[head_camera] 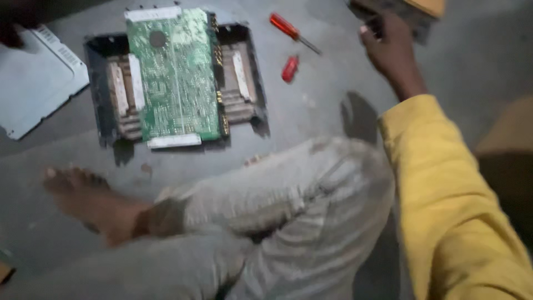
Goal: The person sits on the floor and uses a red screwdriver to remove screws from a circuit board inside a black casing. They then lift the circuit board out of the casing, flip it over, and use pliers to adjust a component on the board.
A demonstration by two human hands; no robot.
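One hand of mine shows — the right, upper right of frame, its grip closed on a dark boxy object. The green circuit board lies across its open grey casing upper left, red-handled screwdriver beside it — left hand unseen.

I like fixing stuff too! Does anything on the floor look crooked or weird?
Yes. The green circuit board lies loose across the opened dark casing, sticking out past its edges. A small red piece lies apart from the red screwdriver.
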